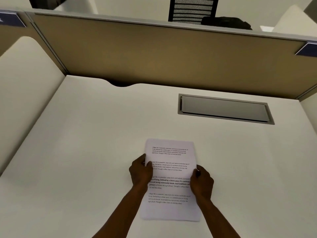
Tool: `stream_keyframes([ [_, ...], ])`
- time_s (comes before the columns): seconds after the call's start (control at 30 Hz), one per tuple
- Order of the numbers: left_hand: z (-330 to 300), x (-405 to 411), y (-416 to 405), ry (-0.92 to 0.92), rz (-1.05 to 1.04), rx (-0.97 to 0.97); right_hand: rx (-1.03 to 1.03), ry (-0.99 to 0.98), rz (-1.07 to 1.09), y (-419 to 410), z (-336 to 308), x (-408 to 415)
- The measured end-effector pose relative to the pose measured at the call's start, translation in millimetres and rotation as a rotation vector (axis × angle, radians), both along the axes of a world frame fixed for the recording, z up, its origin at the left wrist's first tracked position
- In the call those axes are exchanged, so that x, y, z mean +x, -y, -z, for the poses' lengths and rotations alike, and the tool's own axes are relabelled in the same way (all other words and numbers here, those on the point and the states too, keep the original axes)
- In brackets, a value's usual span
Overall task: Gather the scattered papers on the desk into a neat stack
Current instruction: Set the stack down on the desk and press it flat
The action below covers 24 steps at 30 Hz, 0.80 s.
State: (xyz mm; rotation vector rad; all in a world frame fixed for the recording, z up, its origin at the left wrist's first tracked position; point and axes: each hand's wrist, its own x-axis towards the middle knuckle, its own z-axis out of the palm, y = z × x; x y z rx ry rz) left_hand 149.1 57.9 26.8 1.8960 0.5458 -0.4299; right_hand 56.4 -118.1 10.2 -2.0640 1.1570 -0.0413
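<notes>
— What did you have in front of you at that moment?

— The biggest thing was the desk (85, 152), a pale off-white top that filled most of my view. I took the stack of papers (171, 157) as my marker. Beyond the stack, at the desk's far edge, stood the tan partition wall (154, 54). Past the wall I saw a black mesh chair back (192, 9) and a dark bag (226, 23) just beside it.

— Anything set into the desk itself?

— Yes, a grey hatch (224, 109), its lid down, lay beyond the stack and off to its right, well apart from it. A dark curved notch (121, 84) cut the desk's far edge, beyond the stack and to its left.

— And the papers?

— They lay as one stack on the near middle of the desk, printed side up, with four blocks of text on the top sheet. The edges looked fairly even, though the near corners were blurred.

— The hands?

— My left hand (140, 172) gripped the stack's left edge, thumb curled over onto the top sheet. My right hand (202, 181) held the right edge, fingers curled round it. Both forearms flanked the near half of the stack.
</notes>
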Motion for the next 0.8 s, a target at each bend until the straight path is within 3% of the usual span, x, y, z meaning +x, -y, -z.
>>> stream_keyframes([
  [0.27,-6,61,-17,0.105,0.061,0.091,0.147,0.056,-0.026,17,-14,45],
  [0.57,-40,204,3,0.282,0.104,0.117,0.095,0.217,0.030,37,-46,196],
  [0.8,-25,282,28,0.126,0.167,0.141,0.078,0.082,-0.039,44,-22,270],
])
